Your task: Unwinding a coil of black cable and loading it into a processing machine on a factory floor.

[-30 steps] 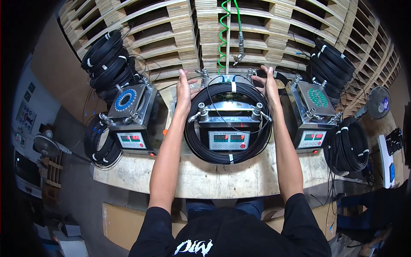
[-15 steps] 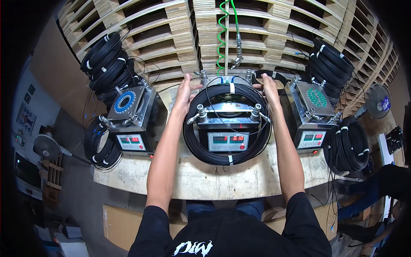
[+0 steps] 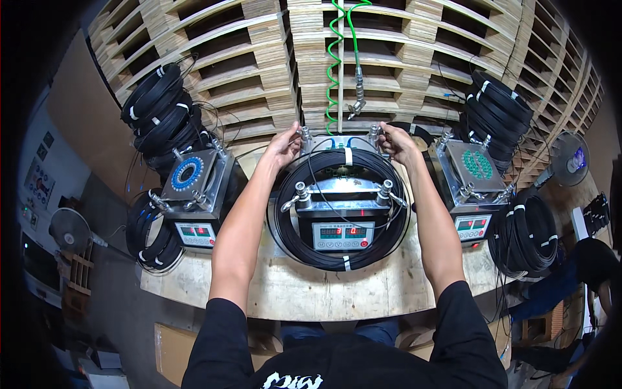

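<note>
A polishing machine [image 3: 343, 196] with a metal clamp plate and a lit front panel [image 3: 343, 236] stands in the middle of the bench. Around its front hangs a coil of black cable [image 3: 283, 223], bound with white ties; a loose strand crosses the plate. At the machine's rear left corner, my left hand [image 3: 284, 148] closes its fingers on a metal clamp knob [image 3: 305, 133]. My right hand [image 3: 398, 144] pinches the matching rear right clamp knob [image 3: 374, 132]. Both forearms pass outside the coil.
Similar machines flank mine, the left with a blue ring of connectors [image 3: 187, 174], the right with green connectors [image 3: 477, 165]. Stacked cable coils [image 3: 157, 110] stand beside them. A green air hose [image 3: 354, 48] hangs before wooden pallets [image 3: 227, 52]. A person [image 3: 570, 279] is at far right.
Both hands have come inward, from spread fingers beside the coil to the rear clamp knobs. The panel's lit reading differs. The whole view has shifted slightly, with the bench lower in it.
</note>
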`<state>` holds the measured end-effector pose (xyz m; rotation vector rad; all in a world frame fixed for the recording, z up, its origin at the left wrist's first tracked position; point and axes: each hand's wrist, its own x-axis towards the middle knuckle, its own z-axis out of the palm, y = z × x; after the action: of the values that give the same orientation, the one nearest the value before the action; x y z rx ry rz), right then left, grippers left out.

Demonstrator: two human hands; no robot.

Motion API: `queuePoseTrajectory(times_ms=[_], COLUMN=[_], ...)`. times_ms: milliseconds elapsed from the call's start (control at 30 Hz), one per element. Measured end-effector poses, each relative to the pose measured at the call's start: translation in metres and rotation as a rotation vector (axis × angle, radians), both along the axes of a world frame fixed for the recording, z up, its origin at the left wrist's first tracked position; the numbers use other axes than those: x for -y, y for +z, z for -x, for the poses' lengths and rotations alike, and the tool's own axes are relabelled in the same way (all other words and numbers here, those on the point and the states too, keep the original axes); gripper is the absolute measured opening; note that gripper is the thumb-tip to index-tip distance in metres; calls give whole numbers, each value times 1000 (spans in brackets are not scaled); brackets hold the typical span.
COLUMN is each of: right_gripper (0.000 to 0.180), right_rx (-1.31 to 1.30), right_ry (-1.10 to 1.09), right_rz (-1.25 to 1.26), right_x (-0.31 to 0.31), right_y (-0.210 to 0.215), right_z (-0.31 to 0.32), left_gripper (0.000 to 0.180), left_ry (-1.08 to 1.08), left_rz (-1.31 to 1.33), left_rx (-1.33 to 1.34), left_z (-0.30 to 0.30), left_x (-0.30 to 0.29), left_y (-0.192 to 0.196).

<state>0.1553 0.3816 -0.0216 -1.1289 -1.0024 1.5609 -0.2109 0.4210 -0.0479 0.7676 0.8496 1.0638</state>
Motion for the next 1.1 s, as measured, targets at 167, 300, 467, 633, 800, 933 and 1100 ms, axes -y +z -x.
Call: queuePoseTrajectory(times_ms=[167, 300, 467, 633, 800, 933, 1100], right_gripper=[25, 29, 31, 39, 21, 13, 11], right_rx=[-61, -21, -1, 185, 222, 478, 530], right_ry=[28, -2, -29, -208, -395, -574, -374], right_rz=[-48, -46, -55, -162, -508, -778, -721], right_x=[-7, -9, -9, 20, 101, 192, 248], right_y=[-9, -4, -1, 3, 6, 10, -12], right_z=[-6, 5, 10, -4, -8, -1, 8], left_gripper=[23, 21, 23, 73, 50, 25, 20], left_ry=[-33, -98, -110, 37, 253, 487, 292], left_rz=[-42, -82, -133, -169, -577, -799, -751], left_rx=[319, 468, 513, 111, -519, -845, -800], left_z=[-12, -3, 1, 9, 30, 13, -13], left_x=[-3, -9, -1, 51, 135, 212, 257], left_y=[-13, -25, -20, 27, 46, 38, 32])
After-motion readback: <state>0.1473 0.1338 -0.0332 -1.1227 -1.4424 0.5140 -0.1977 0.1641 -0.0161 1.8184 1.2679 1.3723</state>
